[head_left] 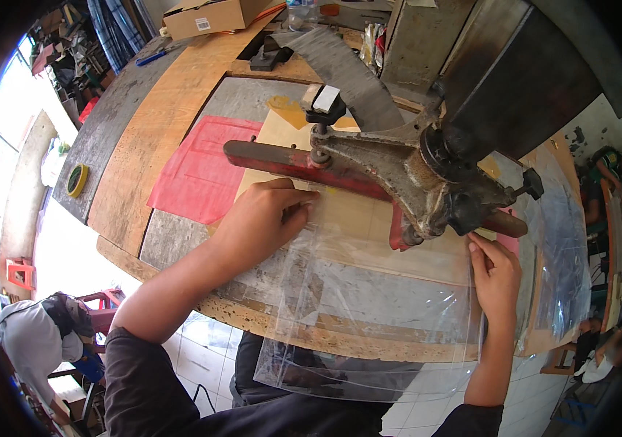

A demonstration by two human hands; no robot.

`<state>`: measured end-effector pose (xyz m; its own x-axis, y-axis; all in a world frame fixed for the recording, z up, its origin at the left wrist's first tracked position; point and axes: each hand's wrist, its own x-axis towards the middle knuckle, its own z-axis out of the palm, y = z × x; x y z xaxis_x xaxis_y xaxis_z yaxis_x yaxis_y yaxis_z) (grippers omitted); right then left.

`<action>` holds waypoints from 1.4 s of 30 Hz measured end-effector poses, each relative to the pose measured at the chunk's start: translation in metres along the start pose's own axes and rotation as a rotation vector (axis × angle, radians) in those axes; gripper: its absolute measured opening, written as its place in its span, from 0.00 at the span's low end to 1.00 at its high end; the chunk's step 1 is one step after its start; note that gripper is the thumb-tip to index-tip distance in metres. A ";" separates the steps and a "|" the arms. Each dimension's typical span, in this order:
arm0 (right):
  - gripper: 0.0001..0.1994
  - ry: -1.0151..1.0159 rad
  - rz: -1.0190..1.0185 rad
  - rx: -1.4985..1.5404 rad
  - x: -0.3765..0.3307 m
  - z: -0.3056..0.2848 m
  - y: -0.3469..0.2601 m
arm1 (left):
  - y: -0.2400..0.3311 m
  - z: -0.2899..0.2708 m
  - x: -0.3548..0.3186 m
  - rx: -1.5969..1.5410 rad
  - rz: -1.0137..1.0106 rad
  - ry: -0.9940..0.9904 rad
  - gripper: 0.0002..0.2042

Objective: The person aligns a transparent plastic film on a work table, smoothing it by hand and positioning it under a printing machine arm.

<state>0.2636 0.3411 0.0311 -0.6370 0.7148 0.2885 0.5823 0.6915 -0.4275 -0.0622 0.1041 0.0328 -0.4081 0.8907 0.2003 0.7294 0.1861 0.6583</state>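
A clear plastic sheet (383, 320) lies over the table's front edge and droops toward my lap. My left hand (261, 218) pinches its far left corner between thumb and fingers. At its far right side, my right hand (496, 273) is closed on the edge, thumb against fingertips. The sheet's far edge reaches the long bar (271, 159) of a press machine, whose metal bracket (383, 154) stands above. Whether the bar touches the plastic I cannot tell. Beneath lies a beige sheet (365, 251), and a red sheet (198, 164) sticks out to the left.
Another pile of clear plastic (565, 269) rests on the right of the table. A yellow tape roll (76, 180) and a blue tool (151, 58) are at the left. A cardboard box (209, 20) stands at the back. Other people sit at far right.
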 end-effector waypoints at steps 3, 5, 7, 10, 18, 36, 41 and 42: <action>0.12 -0.005 -0.001 0.004 0.000 0.000 0.001 | -0.002 0.000 0.000 0.015 0.017 0.007 0.13; 0.12 0.007 -0.015 0.016 0.000 0.000 0.002 | 0.000 -0.001 0.000 0.007 0.016 0.007 0.13; 0.12 0.021 -0.030 0.026 0.001 -0.001 0.002 | 0.001 -0.001 0.001 -0.001 0.017 0.008 0.13; 0.12 0.001 -0.025 0.040 0.002 -0.004 0.001 | 0.001 -0.001 0.000 0.011 0.020 0.000 0.12; 0.12 -0.015 -0.200 0.030 0.004 -0.011 0.013 | -0.001 0.000 -0.001 0.050 -0.001 -0.048 0.14; 0.11 -0.033 -0.247 0.040 0.000 -0.016 0.020 | -0.015 -0.002 -0.003 0.287 0.274 -0.001 0.14; 0.11 -0.009 -0.205 0.004 -0.007 -0.018 0.013 | -0.012 -0.006 -0.010 0.250 0.227 0.002 0.15; 0.12 -0.020 -0.184 0.006 -0.009 -0.020 0.014 | -0.006 -0.006 -0.013 0.240 0.170 -0.028 0.15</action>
<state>0.2877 0.3466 0.0395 -0.7424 0.5744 0.3449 0.4522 0.8095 -0.3745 -0.0652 0.0892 0.0305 -0.2563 0.9280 0.2704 0.8962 0.1234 0.4262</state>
